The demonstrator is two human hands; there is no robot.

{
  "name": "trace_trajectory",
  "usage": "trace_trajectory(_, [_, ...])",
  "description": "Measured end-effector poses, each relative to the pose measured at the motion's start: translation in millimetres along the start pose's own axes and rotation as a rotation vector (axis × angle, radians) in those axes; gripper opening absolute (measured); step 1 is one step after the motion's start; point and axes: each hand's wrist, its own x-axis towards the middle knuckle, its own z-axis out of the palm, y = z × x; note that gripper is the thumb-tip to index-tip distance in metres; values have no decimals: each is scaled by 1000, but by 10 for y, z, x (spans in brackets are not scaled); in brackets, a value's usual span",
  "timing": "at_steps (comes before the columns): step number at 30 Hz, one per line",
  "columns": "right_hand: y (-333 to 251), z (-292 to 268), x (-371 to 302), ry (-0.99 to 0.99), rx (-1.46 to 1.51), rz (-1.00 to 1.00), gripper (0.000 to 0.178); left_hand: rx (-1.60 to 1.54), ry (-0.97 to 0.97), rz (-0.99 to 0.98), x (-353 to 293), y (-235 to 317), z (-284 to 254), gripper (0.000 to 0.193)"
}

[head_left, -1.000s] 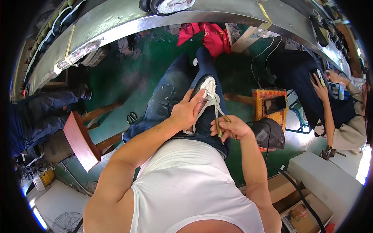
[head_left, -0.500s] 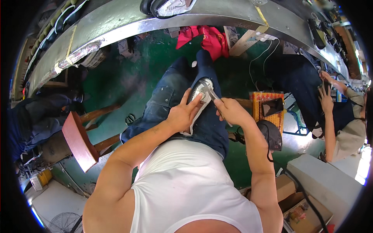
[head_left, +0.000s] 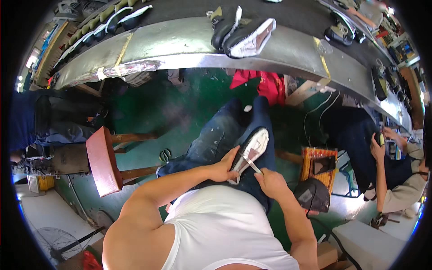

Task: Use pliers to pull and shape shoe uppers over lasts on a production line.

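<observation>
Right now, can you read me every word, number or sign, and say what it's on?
None can be read clearly.
Lap shoe: no readable text.
Bench shoe: any sole marks are too blurred.
Red cloth: any marks are too small.

The left hand (head_left: 225, 168) holds an upturned shoe (head_left: 258, 144). The right hand (head_left: 273, 183) grips a metal tool (head_left: 252, 165); ahead of both hands runs a workbench (head_left: 171, 45).

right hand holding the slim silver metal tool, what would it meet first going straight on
Likely the black shoe with the white-rimmed sole; the tool overlaps it in view, but contact is unclear.
</observation>
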Motion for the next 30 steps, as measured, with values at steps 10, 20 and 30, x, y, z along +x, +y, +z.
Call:
trace_trajectory(10, [554,371,-27,112,933,256,44,-918,182,-214,453,212,-763,53])
trace_trajectory(20, [639,234,239,-63,1092,362,45,-191,732,22,7,1846,-3874,50])
trace_trajectory(30, [641,18,435,-257,1278,417,49,2039,517,-311,2124,1857,-5349,81])
